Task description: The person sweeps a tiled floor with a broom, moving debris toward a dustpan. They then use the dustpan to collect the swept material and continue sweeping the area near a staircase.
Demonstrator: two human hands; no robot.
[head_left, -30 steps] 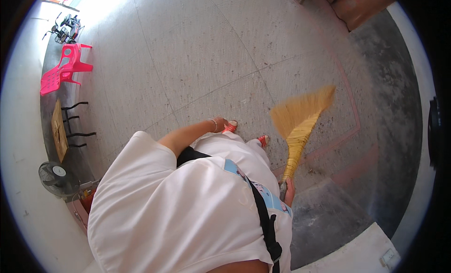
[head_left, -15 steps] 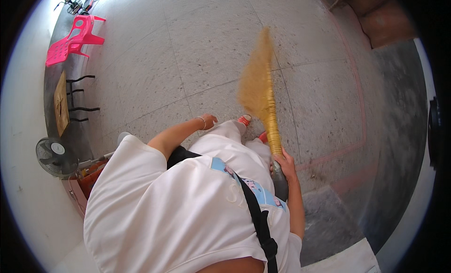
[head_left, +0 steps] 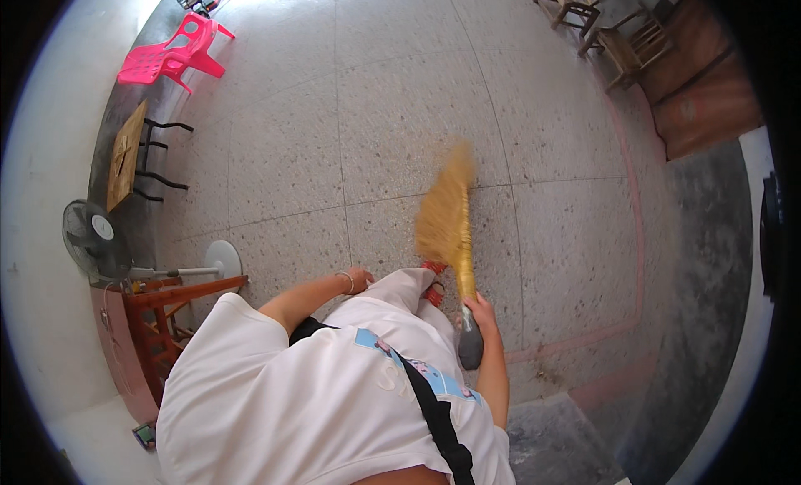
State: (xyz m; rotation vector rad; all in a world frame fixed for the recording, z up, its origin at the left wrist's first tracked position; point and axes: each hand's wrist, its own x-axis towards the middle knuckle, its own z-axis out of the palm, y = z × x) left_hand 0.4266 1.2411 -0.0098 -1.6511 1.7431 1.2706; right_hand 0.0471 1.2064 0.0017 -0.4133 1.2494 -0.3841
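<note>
My right hand (head_left: 481, 311) is closed around the handle of a straw broom (head_left: 444, 218). The broom's fan of yellow-brown bristles points away from me over the floor, slightly blurred. Its dark grip end sticks out behind my hand, beside my shirt. My left hand (head_left: 359, 280) hangs loosely beside my left thigh, a bracelet on its wrist; it is empty, its fingers relaxed and partly hidden.
Speckled tile floor (head_left: 417, 93) spreads ahead. Along the left wall are a pink plastic chair (head_left: 171, 55), a wooden-topped stool (head_left: 128, 155) and a standing fan (head_left: 92, 235) by a reddish cabinet (head_left: 129, 343). Bamboo chairs (head_left: 627, 51) stand at the far right.
The broom has swung back toward me, its bristles now nearer my feet. My view has shifted, bringing the bamboo chairs and the fan's base into sight. My left hand stays beside my thigh.
</note>
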